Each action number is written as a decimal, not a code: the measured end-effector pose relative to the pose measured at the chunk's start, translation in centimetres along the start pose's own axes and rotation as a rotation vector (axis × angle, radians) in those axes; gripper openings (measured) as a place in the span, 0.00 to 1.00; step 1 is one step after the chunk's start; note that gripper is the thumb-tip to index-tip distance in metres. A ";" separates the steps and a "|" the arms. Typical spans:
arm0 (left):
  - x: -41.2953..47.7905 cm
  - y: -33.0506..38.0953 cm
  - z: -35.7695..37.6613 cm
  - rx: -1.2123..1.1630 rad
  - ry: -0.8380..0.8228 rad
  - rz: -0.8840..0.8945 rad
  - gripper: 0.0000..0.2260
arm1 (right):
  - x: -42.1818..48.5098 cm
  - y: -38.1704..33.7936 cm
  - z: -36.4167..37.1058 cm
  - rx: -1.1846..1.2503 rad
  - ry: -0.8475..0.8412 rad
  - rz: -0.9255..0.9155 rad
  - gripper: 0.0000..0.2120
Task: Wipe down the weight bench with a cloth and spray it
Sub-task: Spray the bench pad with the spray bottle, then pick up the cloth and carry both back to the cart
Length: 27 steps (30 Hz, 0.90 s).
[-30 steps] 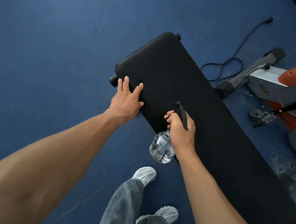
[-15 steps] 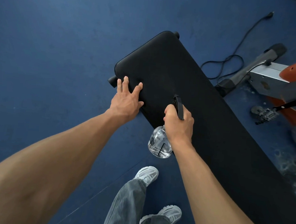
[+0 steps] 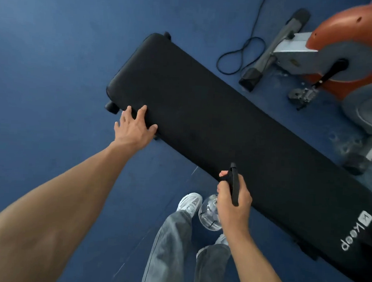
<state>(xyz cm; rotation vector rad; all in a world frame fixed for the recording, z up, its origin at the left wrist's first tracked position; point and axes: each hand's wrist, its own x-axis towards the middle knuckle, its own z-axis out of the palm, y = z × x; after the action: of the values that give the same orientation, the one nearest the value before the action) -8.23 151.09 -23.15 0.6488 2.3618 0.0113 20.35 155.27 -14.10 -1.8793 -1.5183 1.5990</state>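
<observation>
I had my left grip [image 3: 134,128] lying flat on the weight bench [image 3: 203,120]. Its fingers were straight and spread out, and it held nothing. The fingertips sat on the black pad, right at the side edge closest to me, close to one end of the bench. I think I put it there to steady myself while I leaned over, and maybe to feel where the pad ends. That arm reached out long and almost straight from low on my left.

My right grip [image 3: 233,206] was closed tight around the top of the spray bottle [image 3: 208,216]. The fingers were curled around the neck, and one finger was hooked in front, by the black trigger. The black spray head stuck out past the grip and pointed away from me, over the pad. I think I held it that way so the spray would land on the bench and not on the floor [image 3: 56,47]. The round clear part of the bottle hung under the grip, on its left side, over the floor and just beside the bench edge. The wrist was bent a little, and the arm came up from low on my right.

The bench ran long, from past my left grip to far beyond my right grip. I saw no cloth near either grip, so I think the wiping was not started yet. An orange exercise bike [image 3: 347,41] stood on the far side of the bench, well away from both grips.
</observation>
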 end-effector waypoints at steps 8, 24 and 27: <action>-16.2 8.9 6.0 -0.125 -0.227 0.318 0.20 | -6.8 3.4 -14.0 0.040 0.203 0.042 0.13; -42.4 39.5 27.2 -0.188 -0.814 0.595 0.17 | -15.8 15.8 -37.8 0.468 0.794 0.170 0.12; -44.9 42.9 33.3 -0.207 -0.828 0.483 0.20 | -17.0 19.5 -40.6 0.520 0.879 0.211 0.11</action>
<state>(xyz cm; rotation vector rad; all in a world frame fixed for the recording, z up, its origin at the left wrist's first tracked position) 60.58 162.90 -13.67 0.8930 1.3602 0.1652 67.03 150.01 -3.38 -2.0227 -0.4963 0.8643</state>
